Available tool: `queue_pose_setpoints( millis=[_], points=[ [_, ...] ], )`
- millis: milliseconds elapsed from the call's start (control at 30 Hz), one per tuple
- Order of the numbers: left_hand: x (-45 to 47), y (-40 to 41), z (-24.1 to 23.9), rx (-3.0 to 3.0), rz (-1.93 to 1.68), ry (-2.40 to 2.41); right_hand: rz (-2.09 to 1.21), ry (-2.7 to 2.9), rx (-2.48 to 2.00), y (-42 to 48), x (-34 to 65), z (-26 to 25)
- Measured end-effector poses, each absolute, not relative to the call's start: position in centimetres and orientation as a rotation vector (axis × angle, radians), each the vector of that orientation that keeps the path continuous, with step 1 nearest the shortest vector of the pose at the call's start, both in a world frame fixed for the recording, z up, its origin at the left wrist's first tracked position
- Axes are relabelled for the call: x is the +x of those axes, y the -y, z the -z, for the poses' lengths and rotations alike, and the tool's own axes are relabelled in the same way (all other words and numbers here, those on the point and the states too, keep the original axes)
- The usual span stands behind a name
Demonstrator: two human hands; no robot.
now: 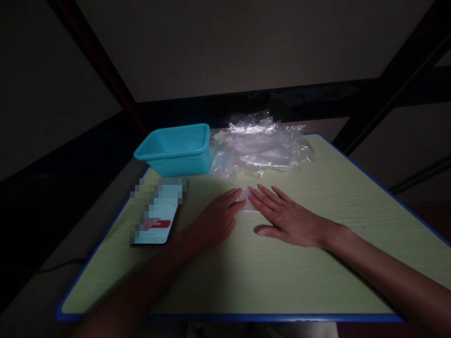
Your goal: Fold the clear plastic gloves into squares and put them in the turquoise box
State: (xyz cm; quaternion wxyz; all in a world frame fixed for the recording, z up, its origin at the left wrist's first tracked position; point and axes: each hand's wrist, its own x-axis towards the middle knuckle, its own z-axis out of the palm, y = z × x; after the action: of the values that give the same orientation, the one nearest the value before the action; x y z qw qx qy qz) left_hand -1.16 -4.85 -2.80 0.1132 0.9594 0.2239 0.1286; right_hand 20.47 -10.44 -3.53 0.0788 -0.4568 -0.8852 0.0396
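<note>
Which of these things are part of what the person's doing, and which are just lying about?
Part of the work, apparently:
left hand and right hand
small clear plastic piece under their fingertips
table beneath
perhaps the heap of crumpled clear plastic, similar-looking

Probably just lying about:
smartphone, screen lit
turquoise plastic basin, untouched

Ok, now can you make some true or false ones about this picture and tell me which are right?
1. The right hand's fingers touch the small clear sheet. True.
2. The tub is red. False: it is turquoise.
3. The crumpled clear plastic lies beyond the hands. True.
4. The phone is inside the tub. False: it lies on the table.
5. The table's rim is orange. False: it is blue.
</note>
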Motion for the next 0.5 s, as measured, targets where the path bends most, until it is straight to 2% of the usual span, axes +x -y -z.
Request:
queue_pose_setpoints(
  millis=[300,500],
  points=[
    [-1.4,4.1,2.8,2.350,-0.647,-0.931,-0.141,2.684,-1.415,10.4,20.3,3.0],
    [-1.6,3.8,2.1,2.287,-0.557,-0.870,-0.140,2.654,-1.391,10.4,20.4,3.3]
  ],
)
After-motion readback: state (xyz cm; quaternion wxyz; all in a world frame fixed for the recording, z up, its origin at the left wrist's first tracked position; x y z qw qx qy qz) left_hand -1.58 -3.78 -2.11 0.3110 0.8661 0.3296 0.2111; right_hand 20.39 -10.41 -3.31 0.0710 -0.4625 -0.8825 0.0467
